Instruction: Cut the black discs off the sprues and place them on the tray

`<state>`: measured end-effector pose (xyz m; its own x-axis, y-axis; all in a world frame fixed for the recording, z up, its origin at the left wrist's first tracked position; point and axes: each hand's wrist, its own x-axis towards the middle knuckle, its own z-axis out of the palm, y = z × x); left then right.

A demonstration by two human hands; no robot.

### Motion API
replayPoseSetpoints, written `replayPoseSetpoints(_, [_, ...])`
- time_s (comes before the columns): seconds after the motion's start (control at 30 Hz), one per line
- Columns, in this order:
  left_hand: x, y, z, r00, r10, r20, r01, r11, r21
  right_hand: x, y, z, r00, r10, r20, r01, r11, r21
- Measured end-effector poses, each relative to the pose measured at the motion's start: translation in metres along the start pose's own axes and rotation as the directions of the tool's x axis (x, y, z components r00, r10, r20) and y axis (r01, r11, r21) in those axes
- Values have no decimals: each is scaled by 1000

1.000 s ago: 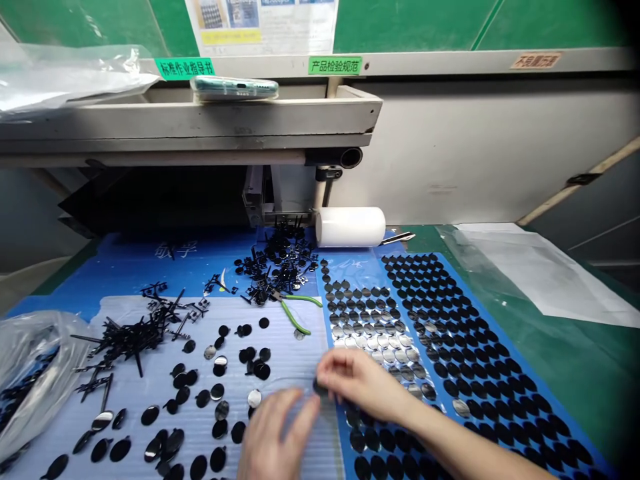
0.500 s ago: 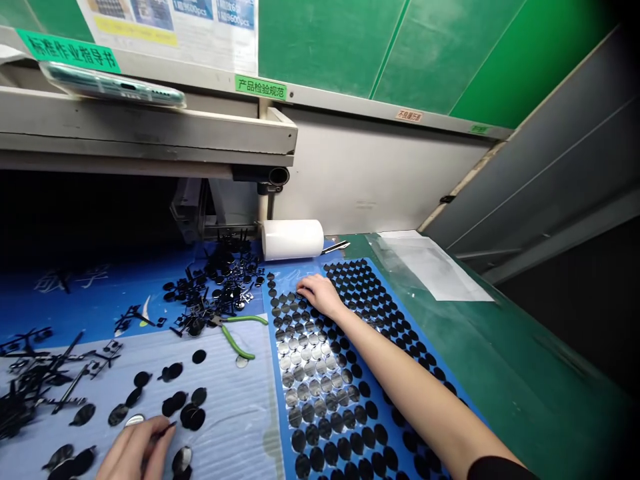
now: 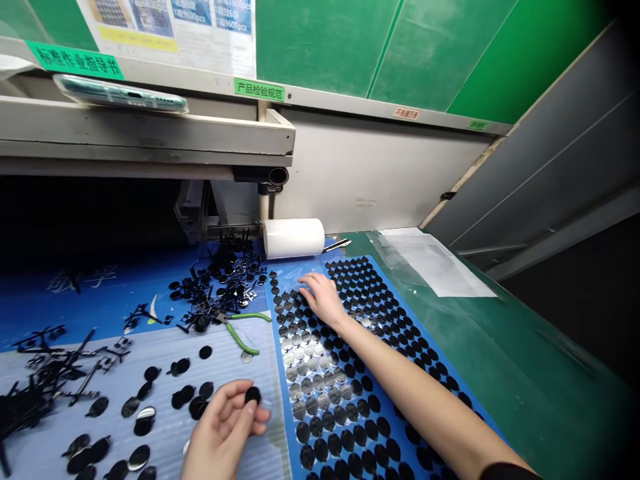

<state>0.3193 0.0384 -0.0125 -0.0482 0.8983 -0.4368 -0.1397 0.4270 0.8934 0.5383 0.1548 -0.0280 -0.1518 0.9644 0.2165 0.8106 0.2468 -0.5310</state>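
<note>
My left hand [image 3: 225, 427] is raised over the front of the pale blue mat, a small round black disc [image 3: 253, 395] pinched between thumb and fingers. Stretched forward, my right hand [image 3: 323, 298] lies at the far end of a blue sheet [image 3: 286, 263], its fingers apart and holding nothing that I can see. Rows of black discs [image 3: 345, 413] cover the sheet, some of them glossy with reflected light. Loose black discs [image 3: 139, 457] lie scattered on the mat around my left hand.
Green-handled nippers [image 3: 244, 337] rest beside the sheet. Black plastic sprues [image 3: 225, 273] pile up behind them, with more sprues [image 3: 40, 393] at left. A white roll [image 3: 294, 239] stands at the back, near tweezers [image 3: 337, 245]. White paper [image 3: 435, 263] lies on the green table.
My left hand has lifted from the loose discs and moved right with a disc, turning so that the disc shows. My right hand stays near the same spot, its fingers now more spread.
</note>
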Motion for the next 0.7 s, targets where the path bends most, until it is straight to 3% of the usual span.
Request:
replayPoseSetpoints(0.13, [4,4,8,1000,10,18,-9,1000,-23,-43,-62,3,981,-127,145,82,956,282])
replayPoseSetpoints(0.23, [5,4,11,1000,25,17,-24,997,-67,-68,-88,10,981,-102,162,34,926,377])
replayPoseSetpoints(0.33, [3,1,17,1000,14,14,-13,996,-87,-79,-96,15,995,-22,101,-18,926,376])
replayPoseSetpoints(0.43, [1,-4,24,998,31,48,-29,999,-37,-77,-98,15,997,-26,72,-1,936,351])
replayPoseSetpoints(0.53, [4,-7,16,991,77,108,-96,979,182,-61,-86,8,995,-67,70,44,955,293])
replayPoseSetpoints(0.6, [10,-7,-2,975,163,154,-219,845,488,-39,-62,0,997,-55,52,42,975,217])
replayPoseSetpoints(0.7, [21,-8,-40,918,342,202,-321,340,884,-4,-6,-10,999,28,16,-28,998,47])
